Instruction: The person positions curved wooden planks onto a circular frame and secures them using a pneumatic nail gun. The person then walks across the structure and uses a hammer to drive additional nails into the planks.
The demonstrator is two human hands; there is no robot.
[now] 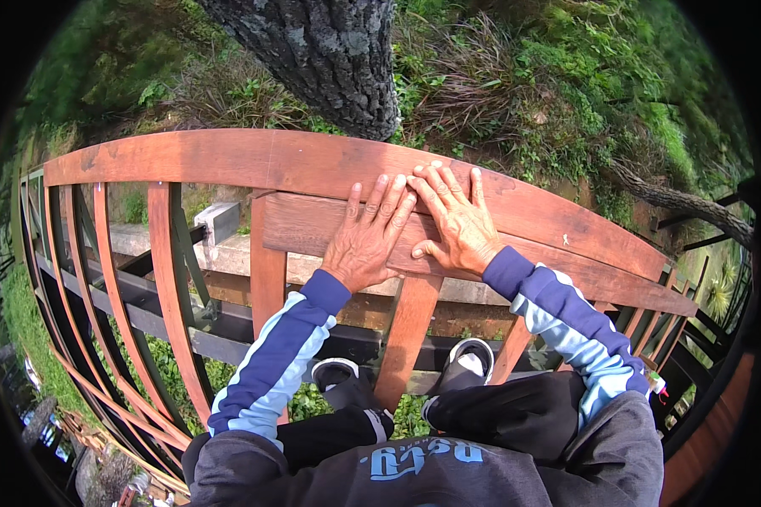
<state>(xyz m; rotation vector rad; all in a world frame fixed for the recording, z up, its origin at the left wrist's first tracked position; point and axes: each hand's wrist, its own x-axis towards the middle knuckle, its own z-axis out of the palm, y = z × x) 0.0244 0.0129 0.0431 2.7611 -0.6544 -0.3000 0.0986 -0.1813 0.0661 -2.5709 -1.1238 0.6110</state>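
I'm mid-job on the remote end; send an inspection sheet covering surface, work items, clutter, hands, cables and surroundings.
Surface: upright-looking reddish-brown wooden slats, gaps between them, dark straight beams visible through.
Job's things: long curved reddish-brown wooden plank; shorter brown wooden board along its inner edge.
Clutter: small red-and-white object by the right sleeve, kind unclear.
Hands: left hand and right hand palm down, each across plank and board.
Cables: nothing seen.
Surroundings: thick rough-barked tree trunk, green shrubs.

A reddish wooden plank (pixel 302 222) bears both hands (pixel 364 242) (pixel 462 226).
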